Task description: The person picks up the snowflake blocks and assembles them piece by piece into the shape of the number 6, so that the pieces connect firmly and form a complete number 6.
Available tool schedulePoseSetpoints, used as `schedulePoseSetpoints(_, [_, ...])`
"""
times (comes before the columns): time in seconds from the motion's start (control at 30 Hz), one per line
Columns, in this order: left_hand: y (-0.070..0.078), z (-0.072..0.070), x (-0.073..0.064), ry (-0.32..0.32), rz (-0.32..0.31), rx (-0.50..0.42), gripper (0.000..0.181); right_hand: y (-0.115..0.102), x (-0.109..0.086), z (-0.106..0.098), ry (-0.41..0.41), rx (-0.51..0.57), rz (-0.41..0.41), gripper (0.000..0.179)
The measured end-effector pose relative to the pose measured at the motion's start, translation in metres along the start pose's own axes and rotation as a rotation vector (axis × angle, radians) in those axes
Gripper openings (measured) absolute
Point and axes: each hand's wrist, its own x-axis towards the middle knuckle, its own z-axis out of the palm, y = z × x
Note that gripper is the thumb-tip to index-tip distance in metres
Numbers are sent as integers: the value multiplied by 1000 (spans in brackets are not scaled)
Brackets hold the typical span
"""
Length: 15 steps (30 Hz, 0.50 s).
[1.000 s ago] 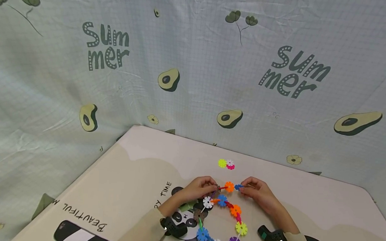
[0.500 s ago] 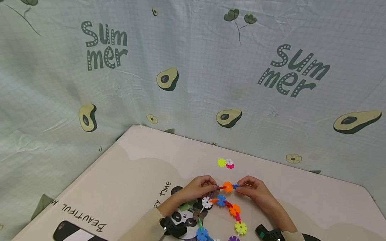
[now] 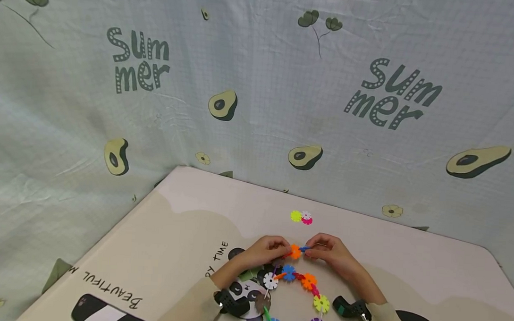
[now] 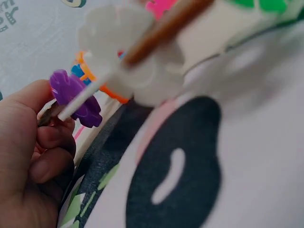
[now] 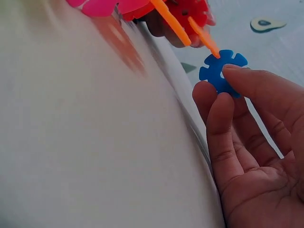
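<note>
Colourful notched snowflake discs are linked in a curved chain, its yellow disc (image 3: 321, 303) lying at the right side. My left hand (image 3: 267, 248) pinches the chain near its upper end, at the red and brown pieces beside an orange disc (image 3: 295, 251). In the left wrist view its fingers hold a brown disc edge (image 4: 46, 116) beside a purple disc (image 4: 75, 99). My right hand (image 3: 332, 254) pinches a blue disc (image 5: 219, 76) between thumb and fingers. That blue disc meets the edge of the orange disc; how deeply their notches engage, I cannot tell.
Loose discs, one yellow (image 3: 295, 216), one white (image 3: 306, 214) and one pink (image 3: 307, 221), lie beyond the hands. The table mat (image 3: 196, 196) carries panda prints. A patterned curtain (image 3: 260, 61) hangs behind the table's far edge.
My right hand has moved left, bringing the blue disc from a gap against the orange disc. The orange disc and the chain's upper part have shifted left, closer to my left fingers.
</note>
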Motion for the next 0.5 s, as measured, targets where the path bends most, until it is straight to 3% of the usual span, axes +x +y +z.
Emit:
schedulePoseSetpoints(0.13, [1, 0, 1, 13, 20, 43, 19, -1, 0, 1, 10, -6, -3, 8])
schedulePoseSetpoints(0.5, [2, 1, -1, 46, -13, 27, 20, -6, -2, 5, -1, -24, 63, 17])
